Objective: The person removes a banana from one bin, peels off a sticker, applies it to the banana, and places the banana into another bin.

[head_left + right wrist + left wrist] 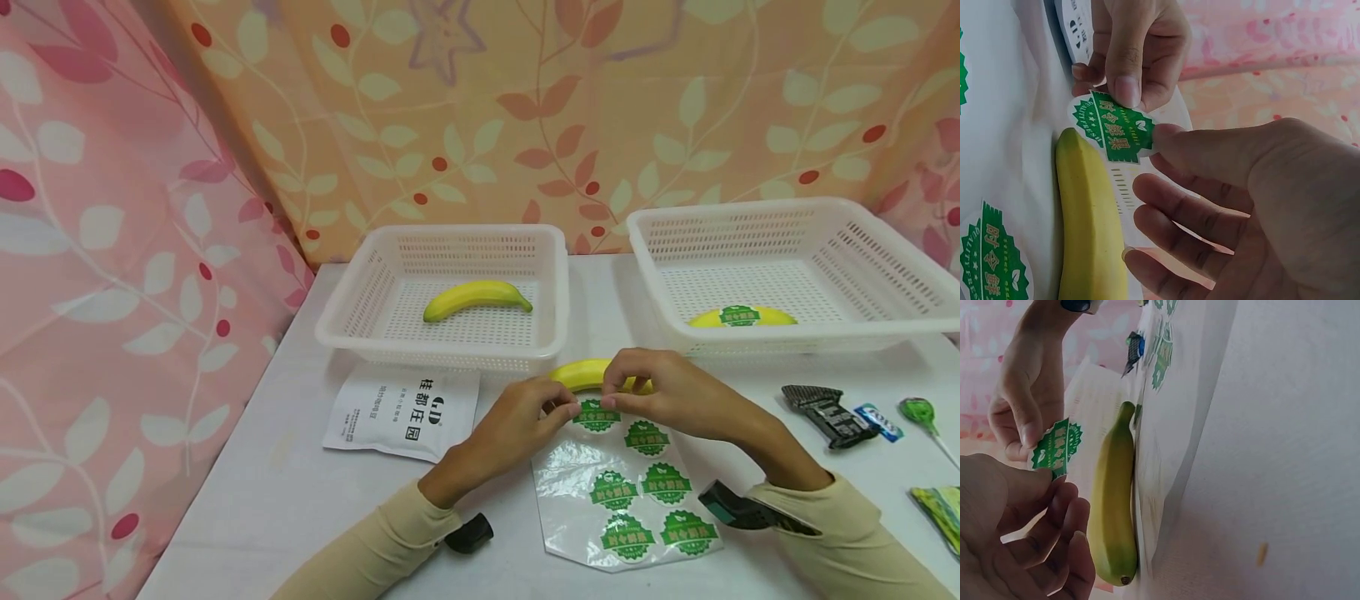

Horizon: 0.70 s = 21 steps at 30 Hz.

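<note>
So, both hands have a pinch grip on one green sticker (1116,128), left hand (525,417) and right hand (663,396) each at its edge, held up off the surface (247,517) near a yellow banana (1088,212). I'd guess it's basically weightless, bendy, sticky underneath and easy to crease, so fingertips on the rim only, and don't pull hard.

A green-and-white sticker (1113,128) shows near a pale sheet (558,492) of green labels (666,483); beyond the sheet appear a green-tipped yellow banana (1112,500), white baskets (442,357) and an orange curtain (480,108) patterned with pale leaves.
</note>
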Motion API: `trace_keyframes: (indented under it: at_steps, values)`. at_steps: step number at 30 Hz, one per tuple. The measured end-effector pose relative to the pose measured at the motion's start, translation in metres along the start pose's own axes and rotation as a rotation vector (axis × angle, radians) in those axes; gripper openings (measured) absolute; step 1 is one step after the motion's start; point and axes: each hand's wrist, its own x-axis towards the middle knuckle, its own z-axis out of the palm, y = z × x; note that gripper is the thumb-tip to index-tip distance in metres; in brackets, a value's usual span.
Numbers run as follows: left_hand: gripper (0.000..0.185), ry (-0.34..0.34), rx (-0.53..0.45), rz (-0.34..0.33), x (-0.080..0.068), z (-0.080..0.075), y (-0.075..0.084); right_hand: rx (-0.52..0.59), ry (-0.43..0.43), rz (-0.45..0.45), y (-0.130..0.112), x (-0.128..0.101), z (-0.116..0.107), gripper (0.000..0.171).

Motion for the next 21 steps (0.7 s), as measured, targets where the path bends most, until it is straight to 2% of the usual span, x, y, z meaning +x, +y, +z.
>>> trace_keyframes:
  at_steps: [5,11,16,21]
  values:
    - [0.011,0.014,-0.008,0.007,-0.001,0.000,0.002,-0.005,-0.005,-0.012,0.002,0.000,-0.001,0.011]
    - [0.029,0.047,-0.015,0.008,0.000,0.001,0.001,-0.029,0.114,-0.048,0.008,0.002,-0.001,0.007]
    - [0.050,0.051,0.123,0.051,0.000,0.004,0.000,0.028,0.165,-0.002,0.018,0.007,-0.001,0.007]
    - [0.071,0.004,0.267,0.058,0.004,0.008,0.004,0.043,0.151,0.067,0.029,0.012,-0.002,0.022]
